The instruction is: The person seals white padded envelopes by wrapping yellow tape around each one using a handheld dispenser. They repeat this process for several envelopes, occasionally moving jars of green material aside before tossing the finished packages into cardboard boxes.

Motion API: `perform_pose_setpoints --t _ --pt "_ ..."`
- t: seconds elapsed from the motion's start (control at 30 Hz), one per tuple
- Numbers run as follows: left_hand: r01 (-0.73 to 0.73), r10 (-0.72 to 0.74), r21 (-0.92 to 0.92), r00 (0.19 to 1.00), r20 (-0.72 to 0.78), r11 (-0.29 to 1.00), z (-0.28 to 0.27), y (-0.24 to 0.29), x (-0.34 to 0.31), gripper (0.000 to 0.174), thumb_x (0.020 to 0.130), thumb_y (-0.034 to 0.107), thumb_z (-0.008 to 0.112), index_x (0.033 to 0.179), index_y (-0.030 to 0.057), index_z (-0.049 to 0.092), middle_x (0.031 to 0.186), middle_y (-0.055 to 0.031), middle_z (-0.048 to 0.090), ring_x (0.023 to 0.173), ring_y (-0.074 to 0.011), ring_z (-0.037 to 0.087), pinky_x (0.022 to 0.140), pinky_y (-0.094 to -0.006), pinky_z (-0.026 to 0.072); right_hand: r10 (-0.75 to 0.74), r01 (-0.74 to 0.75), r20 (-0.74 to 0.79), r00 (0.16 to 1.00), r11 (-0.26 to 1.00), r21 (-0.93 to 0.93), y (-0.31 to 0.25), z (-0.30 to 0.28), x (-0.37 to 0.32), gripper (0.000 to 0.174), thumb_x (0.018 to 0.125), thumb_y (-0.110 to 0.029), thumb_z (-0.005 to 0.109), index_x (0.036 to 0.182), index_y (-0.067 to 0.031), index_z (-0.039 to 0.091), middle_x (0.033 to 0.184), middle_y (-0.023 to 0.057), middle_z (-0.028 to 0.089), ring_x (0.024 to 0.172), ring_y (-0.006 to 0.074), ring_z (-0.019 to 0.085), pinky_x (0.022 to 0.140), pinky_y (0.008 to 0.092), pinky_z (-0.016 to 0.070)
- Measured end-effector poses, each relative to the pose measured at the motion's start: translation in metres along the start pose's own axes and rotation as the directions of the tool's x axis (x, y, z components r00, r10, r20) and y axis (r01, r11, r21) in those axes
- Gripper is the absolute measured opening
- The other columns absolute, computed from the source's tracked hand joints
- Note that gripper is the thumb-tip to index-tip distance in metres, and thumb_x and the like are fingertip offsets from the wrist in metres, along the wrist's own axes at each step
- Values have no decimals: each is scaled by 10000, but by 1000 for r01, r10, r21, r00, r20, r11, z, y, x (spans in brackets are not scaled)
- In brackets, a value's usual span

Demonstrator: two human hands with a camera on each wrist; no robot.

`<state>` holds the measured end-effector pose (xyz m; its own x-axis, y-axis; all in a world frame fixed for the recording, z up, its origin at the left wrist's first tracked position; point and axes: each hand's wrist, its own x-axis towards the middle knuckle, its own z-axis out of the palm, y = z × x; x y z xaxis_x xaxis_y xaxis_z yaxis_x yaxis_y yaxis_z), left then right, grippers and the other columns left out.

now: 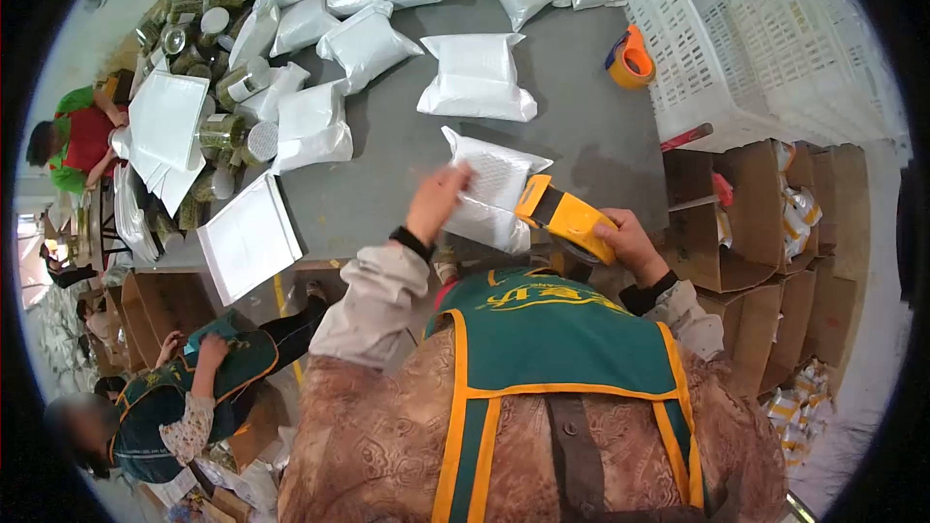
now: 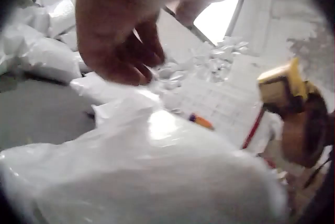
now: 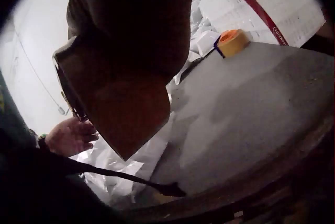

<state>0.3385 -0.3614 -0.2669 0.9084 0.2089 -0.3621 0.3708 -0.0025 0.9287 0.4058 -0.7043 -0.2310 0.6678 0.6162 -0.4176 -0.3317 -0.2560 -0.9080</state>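
A white plastic-wrapped packet [image 1: 496, 172] lies at the table's front edge, before the person. Over its left side is the left hand [image 1: 439, 203], blurred in the head view. In the left wrist view the loosely bent fingers [image 2: 137, 59] hang just above the packet's crumpled plastic [image 2: 146, 166]. The right hand [image 1: 632, 244] grips a yellow tape dispenser [image 1: 573, 221], whose front end overlaps the packet's right side. Seen from the right wrist, the right hand [image 3: 131, 20] is dark and the dispenser [image 3: 128, 111] hides part of the packet.
Several white packets [image 1: 475, 73] and clear jars [image 1: 225, 131] crowd the table's back and left. A flat white envelope [image 1: 250, 240] lies front left. An orange tape roll [image 1: 631, 60] sits near white crates [image 1: 697, 48]. Cardboard boxes [image 1: 722, 252] stand right; another person [image 1: 184, 407] is left.
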Motion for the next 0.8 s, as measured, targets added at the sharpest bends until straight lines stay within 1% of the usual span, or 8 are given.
perform_pose_setpoints --t 0.03,0.1,0.2,0.3,0.4,0.57,0.7,0.8 --pt "238 -167 -276 952 256 931 14 15 -25 352 930 322 542 1055 4 628 934 -61 637 845 -184 582 759 -293 467 -18 18 44 999 1000 -17 -4 7 1 353 839 -292 646 990 27 635 860 21 623 729 95 556 661 237 457" --pt "339 -201 -375 911 360 862 32 14 -53 357 953 314 507 1101 2 596 960 -50 639 847 -152 584 750 -288 471 -11 15 100 995 999 -39 -10 22 6 368 827 -297 647 995 30 633 847 35 622 738 104 562 677 242 462" --pt "413 -194 -581 895 401 702 22 8 -68 366 955 325 504 1112 7 594 963 -49 641 841 -135 585 735 -268 472 -29 43 152 988 995 -85 -16 42 13 376 829 -311 642 991 28 630 822 35 610 725 110 547 661 251 452" --pt "362 -66 -704 910 410 611 14 9 -73 300 945 259 537 1046 -10 624 904 -47 642 731 -102 562 655 -234 473 -69 108 198 978 976 -191 -19 53 17 358 834 -330 641 939 12 622 768 30 581 684 118 509 625 267 427" --pt "347 -234 -681 938 257 644 12 34 -80 229 931 187 553 1018 -9 636 869 -45 637 659 -96 539 612 -230 461 -120 189 237 964 938 -291 -27 63 15 344 841 -341 639 874 -1 601 714 37 542 648 120 465 595 279 400" --pt "300 -202 -481 948 246 824 9 11 -70 197 931 138 529 955 -15 650 821 -46 635 647 -105 543 593 -235 454 -237 314 229 944 857 -408 -27 64 -1 335 837 -322 655 816 4 583 686 57 526 634 118 453 585 279 396" --pt "99 -75 -541 995 66 835 -25 -13 -49 229 935 165 512 890 -16 645 809 -51 635 651 -112 550 572 -241 441 -117 115 20 993 904 -413 -5 35 -36 359 817 -331 676 834 20 605 681 80 563 612 142 497 575 284 416" --pt "166 -227 -414 969 -102 895 -81 -52 -5 242 934 190 497 868 10 646 774 -55 624 673 -122 563 562 -257 432 -17 -43 -129 991 896 -441 34 7 -50 401 814 -357 669 871 38 631 696 112 607 612 163 546 581 303 444"
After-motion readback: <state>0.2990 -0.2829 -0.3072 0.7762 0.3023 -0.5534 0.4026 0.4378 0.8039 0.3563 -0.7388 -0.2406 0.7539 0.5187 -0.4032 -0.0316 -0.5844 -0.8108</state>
